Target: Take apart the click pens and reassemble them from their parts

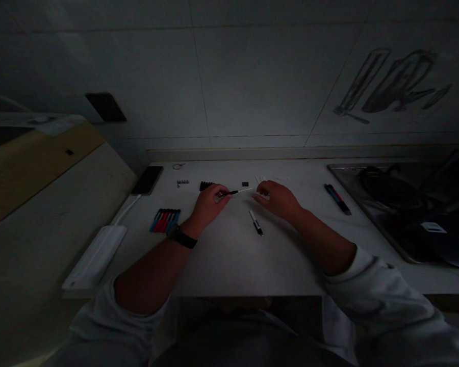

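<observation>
My left hand [211, 205] is closed in a pinch on a black pen part [231, 192]. A thin white refill [245, 189] sticks out of it to the right. Just past the refill's tip is my right hand [277, 199], its fingers curled, with a gap showing between thumb and forefinger. Below the hands lies a white-and-black pen barrel [256, 223]. Several black pen pieces [206, 186] sit behind my left hand, and a small black pile [245, 184] lies between the hands. Thin white refills [259, 179] lie behind my right hand.
Red and blue pen barrels [164, 220] lie in a row at left, near a phone [148, 180] and a white power strip [95, 257]. Small springs or clips [182, 182] and a ring [178, 166] lie behind. Assembled pens [337, 199] rest beside the sink [371, 216] at right.
</observation>
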`<act>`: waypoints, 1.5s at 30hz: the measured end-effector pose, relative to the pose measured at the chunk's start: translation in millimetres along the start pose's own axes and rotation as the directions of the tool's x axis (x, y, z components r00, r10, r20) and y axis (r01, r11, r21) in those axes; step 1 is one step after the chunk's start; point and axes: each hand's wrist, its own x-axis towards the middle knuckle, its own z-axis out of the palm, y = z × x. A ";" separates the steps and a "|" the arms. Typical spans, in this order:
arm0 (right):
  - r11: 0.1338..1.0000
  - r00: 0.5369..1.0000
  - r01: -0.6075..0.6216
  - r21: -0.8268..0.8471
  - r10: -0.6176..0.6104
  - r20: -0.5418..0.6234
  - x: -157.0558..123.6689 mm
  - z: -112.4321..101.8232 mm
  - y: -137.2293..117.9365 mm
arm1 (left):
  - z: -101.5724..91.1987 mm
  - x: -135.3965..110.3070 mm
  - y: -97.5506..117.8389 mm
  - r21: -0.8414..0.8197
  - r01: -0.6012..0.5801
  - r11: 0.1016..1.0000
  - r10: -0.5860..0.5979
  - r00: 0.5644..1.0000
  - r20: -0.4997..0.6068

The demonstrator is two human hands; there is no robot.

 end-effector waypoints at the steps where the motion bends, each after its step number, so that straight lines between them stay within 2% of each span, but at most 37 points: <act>1: 1.000 0.998 -0.022 -0.022 0.023 0.052 -0.9 0.2 -2.0 | 0.5 0.1 -1.8 0.003 0.008 1.000 -0.008 1.000 -0.014; 5: 0.995 0.961 0.020 -0.098 0.007 0.275 -8.3 6.6 -16.2 | 1.6 0.6 -7.0 -0.005 0.013 1.000 -0.013 1.000 -0.020; 8: 0.986 0.937 0.043 -0.159 0.015 0.349 -13.6 12.8 -25.7 | 1.1 1.0 -6.4 -0.004 0.009 1.000 -0.009 1.000 -0.015; 12: 0.995 0.952 -0.007 -0.100 0.037 0.304 -11.1 13.4 -24.3 | 0.0 1.6 -2.8 0.005 0.020 1.000 -0.020 1.000 -0.009; 14: 0.998 0.965 -0.053 0.032 0.043 0.258 -5.7 9.7 -18.9 | -0.3 1.8 -1.7 0.013 0.022 1.000 -0.022 1.000 -0.010; 16: 0.966 0.977 -0.109 0.235 0.060 0.206 0.1 5.2 -13.7 | -0.5 1.5 -1.6 0.014 0.017 1.000 -0.017 1.000 -0.016; 17: 0.922 0.978 -0.141 0.362 0.074 0.192 2.6 3.2 -11.8 | -0.6 1.3 -1.8 0.013 0.013 1.000 -0.013 1.000 -0.020; 19: 0.765 0.974 -0.209 0.609 0.111 0.195 6.0 0.4 -9.8 | -0.6 0.9 -2.6 0.011 0.008 1.000 -0.008 1.000 -0.025; 22: 0.504 0.962 -0.272 0.819 0.173 0.213 7.8 -1.2 -9.6 | -0.5 0.5 -3.3 0.007 0.008 1.000 -0.008 1.000 -0.025; 24: 0.422 0.959 -0.267 0.866 0.208 0.193 8.1 -1.4 -9.1 | -0.4 0.5 -2.9 0.004 0.015 1.000 -0.015 1.000 -0.026; 26: 0.403 0.961 -0.243 0.882 0.225 0.162 8.6 -1.2 -6.8 | -0.4 0.3 -2.0 0.001 0.021 1.000 -0.021 0.999 -0.027; 28: 0.451 0.965 -0.211 0.867 0.239 0.111 9.3 0.0 -2.5 | -0.5 0.0 -1.2 -0.005 0.023 1.000 -0.023 0.999 -0.026; 30: 0.572 0.970 -0.174 0.802 0.242 0.038 9.5 2.5 2.7 | -0.6 -0.4 -0.7 -0.011 0.020 1.000 -0.020 1.000 -0.021; 33: 0.797 0.976 -0.096 0.597 0.192 -0.099 8.3 6.6 8.8 | -0.3 -0.6 -0.9 -0.010 0.019 1.000 -0.019 1.000 -0.021; 36: 0.926 0.981 0.004 0.377 0.069 -0.180 5.8 8.1 10.6 | 0.4 -0.2 -1.2 -0.001 0.018 1.000 -0.018 0.999 -0.030; 40: 0.974 0.980 0.078 0.214 -0.036 -0.193 3.7 6.6 9.3 | 1.2 0.1 -0.8 0.027 0.009 1.000 -0.008 1.000 -0.028; 45: 0.980 0.975 0.101 0.170 -0.063 -0.215 3.4 5.9 8.0 | 1.6 -0.3 -1.9 0.045 -0.007 0.999 0.007 1.000 -0.018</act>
